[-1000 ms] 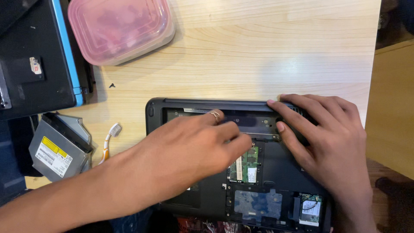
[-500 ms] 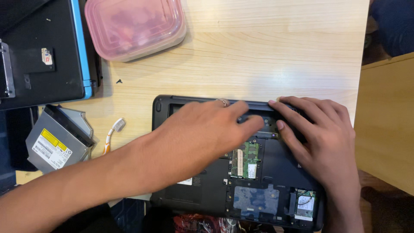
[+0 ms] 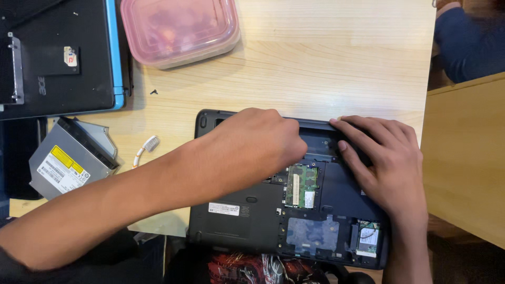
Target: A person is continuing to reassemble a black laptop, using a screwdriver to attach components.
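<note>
A black laptop point(image 3: 247, 210) lies upside down on the light wooden table point(image 3: 326, 63), near its front edge, with its bottom covers off. A green memory module point(image 3: 301, 184) and a small wireless card point(image 3: 368, 236) are exposed. My left hand point(image 3: 258, 144) reaches across the laptop, knuckles up, with its fingers bunched and pointing down into the long bay along the far edge. What the fingertips touch is hidden. My right hand point(image 3: 389, 168) lies flat on the laptop's far right corner, fingers spread over the same bay.
A pink lidded food container point(image 3: 179, 29) stands at the back. A second black laptop with a blue edge point(image 3: 58, 58) and a loose optical drive point(image 3: 68, 158) lie at the left, with a short white cable point(image 3: 146, 147) and a tiny screw point(image 3: 153, 92) nearby. Another person's blue sleeve point(image 3: 468, 42) shows top right.
My left hand has slid right along the far bay toward my right hand, its fingers curling in. The right hand has stayed put, and the view has shifted slightly.
</note>
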